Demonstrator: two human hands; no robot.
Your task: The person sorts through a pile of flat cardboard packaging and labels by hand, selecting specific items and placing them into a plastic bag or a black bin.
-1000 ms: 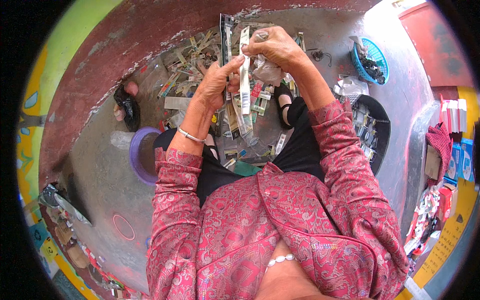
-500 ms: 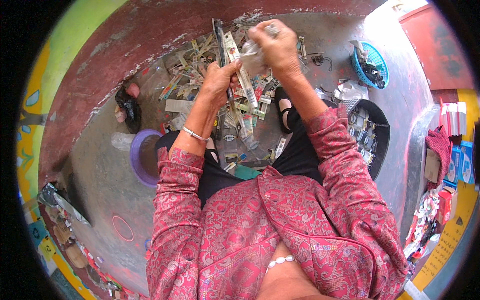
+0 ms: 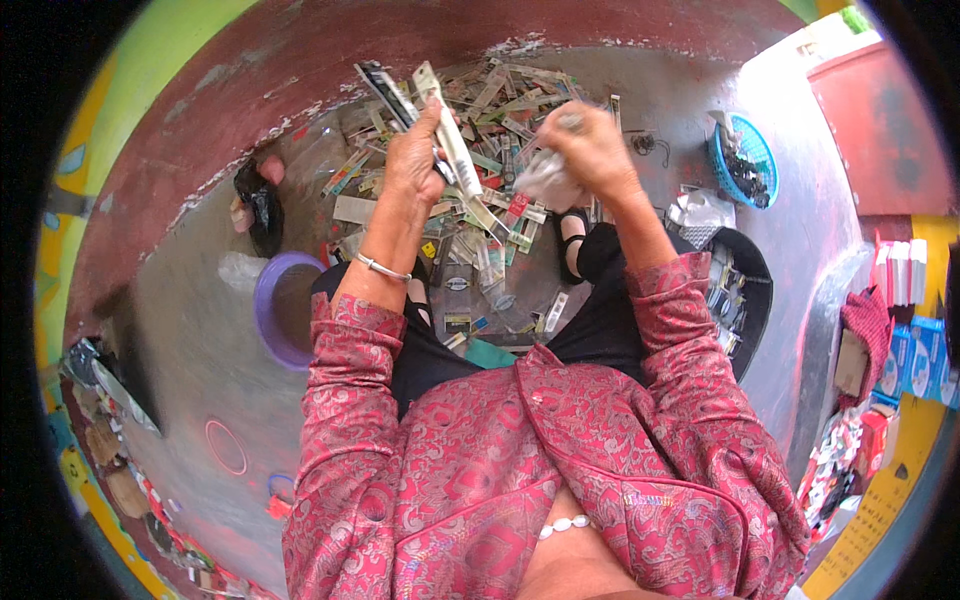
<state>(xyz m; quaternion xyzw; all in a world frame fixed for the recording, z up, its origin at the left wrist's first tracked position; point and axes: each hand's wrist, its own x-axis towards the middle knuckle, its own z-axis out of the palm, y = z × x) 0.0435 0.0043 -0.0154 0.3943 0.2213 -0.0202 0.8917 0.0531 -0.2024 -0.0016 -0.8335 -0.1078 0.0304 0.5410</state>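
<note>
My left hand [image 3: 412, 168] is closed around a long, narrow, whitish packet [image 3: 453, 140] and a dark, glossy strip [image 3: 383, 86] beside it. Both slant up to the left, above a heap of similar flat strips and packets [image 3: 490, 100] on the floor. To the right, my right hand [image 3: 594, 150] is closed on a crumpled whitish wad [image 3: 546, 182], which looks like thin plastic or cloth and is slightly blurred. The wad hangs apart from the packet in the left hand.
A purple tub [image 3: 262, 318] stands left of my legs. On the right are a blue basket [image 3: 766, 165] with dark items and a black basin [image 3: 757, 300] holding small packets. A black bag [image 3: 262, 215] lies by the dark red wall [image 3: 250, 85].
My right hand has drawn away from the packet, moving right and nearer to me with the wad. My left hand has shifted a little left, and its packet and strip lean further left.
</note>
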